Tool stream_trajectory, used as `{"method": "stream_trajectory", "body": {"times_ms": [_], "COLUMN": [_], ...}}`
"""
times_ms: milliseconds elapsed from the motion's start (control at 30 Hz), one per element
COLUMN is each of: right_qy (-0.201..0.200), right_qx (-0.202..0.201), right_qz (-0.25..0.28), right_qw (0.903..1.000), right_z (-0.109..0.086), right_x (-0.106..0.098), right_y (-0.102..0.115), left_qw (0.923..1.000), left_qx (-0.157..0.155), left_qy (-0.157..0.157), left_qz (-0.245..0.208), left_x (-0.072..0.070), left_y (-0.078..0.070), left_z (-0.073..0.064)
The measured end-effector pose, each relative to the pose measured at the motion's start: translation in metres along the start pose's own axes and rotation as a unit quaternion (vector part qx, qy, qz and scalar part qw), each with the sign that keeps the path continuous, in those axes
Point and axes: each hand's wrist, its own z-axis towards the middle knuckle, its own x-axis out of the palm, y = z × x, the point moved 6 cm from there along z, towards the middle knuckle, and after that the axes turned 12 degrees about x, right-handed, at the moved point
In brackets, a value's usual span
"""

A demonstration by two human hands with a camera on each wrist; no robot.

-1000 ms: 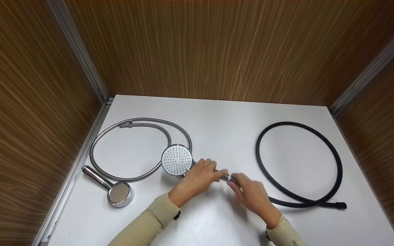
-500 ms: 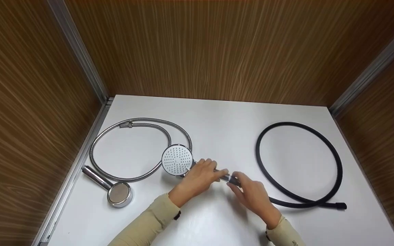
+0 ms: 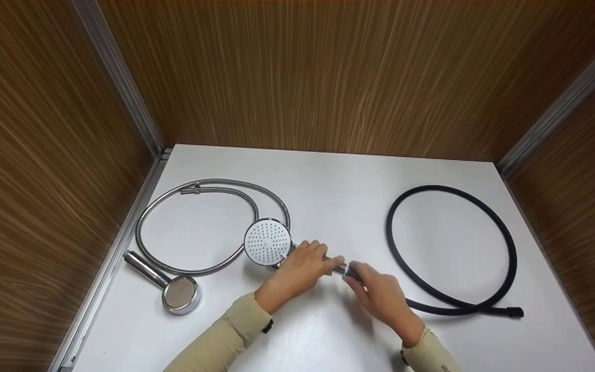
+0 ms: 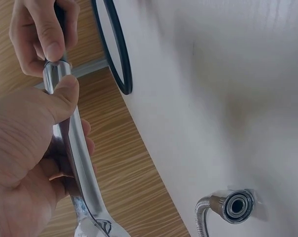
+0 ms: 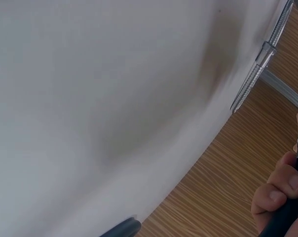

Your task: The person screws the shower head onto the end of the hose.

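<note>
Over the white table (image 3: 339, 201) is the shower head (image 3: 267, 242), my left hand (image 3: 301, 266) curled round its handle (image 4: 89, 168), best kept steady, while my right hand (image 3: 380, 294) pinches the black hose (image 3: 513, 258) by the end, which I should keep squarely aligned.

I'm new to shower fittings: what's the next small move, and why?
Probably twist the black hose: the right hand holds its end at the handle of the white-faced shower head, which the left hand grips; whether they're fastened isn't visible.

- From here I can read no text, label or number in any view.
- On the right sleeve (image 3: 428, 352), one small dark mark (image 3: 445, 368) is not readable.
</note>
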Motion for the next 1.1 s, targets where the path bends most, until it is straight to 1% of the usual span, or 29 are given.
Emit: {"method": "stream_trajectory", "body": {"times_ms": [267,433,533,633,867,1100], "right_qy": [0.001,0.015,0.017,0.016,0.012,0.01], "right_qx": [0.01,0.038,0.048,0.044,0.021,0.017], "right_qz": [-0.001,0.004,0.005,0.005,-0.002,-0.007], "right_qw": [0.9999,0.9991,0.9987,0.9989,0.9997,0.9998], "right_z": [-0.0004,-0.0011,-0.0012,-0.0012,-0.002,0.0002], "right_x": [-0.001,0.0011,0.0017,0.0016,0.0009,0.0], "right_y": [0.001,-0.0006,-0.0008,0.0002,0.0019,0.0009], "left_qw": [1.0,0.9999,0.9999,0.9999,0.9999,0.9998], "left_qx": [0.001,0.001,0.0,-0.001,0.001,0.004], "left_qy": [-0.008,-0.004,-0.003,-0.005,-0.011,-0.016], "left_qz": [0.006,0.011,0.015,0.013,0.008,0.011], "left_x": [0.0015,0.0033,0.0029,0.0025,0.0025,0.0004], "left_y": [-0.0008,-0.0021,-0.0026,-0.0029,-0.0027,-0.0006], "left_z": [-0.0007,-0.002,-0.0024,-0.0034,-0.0048,-0.003]}}
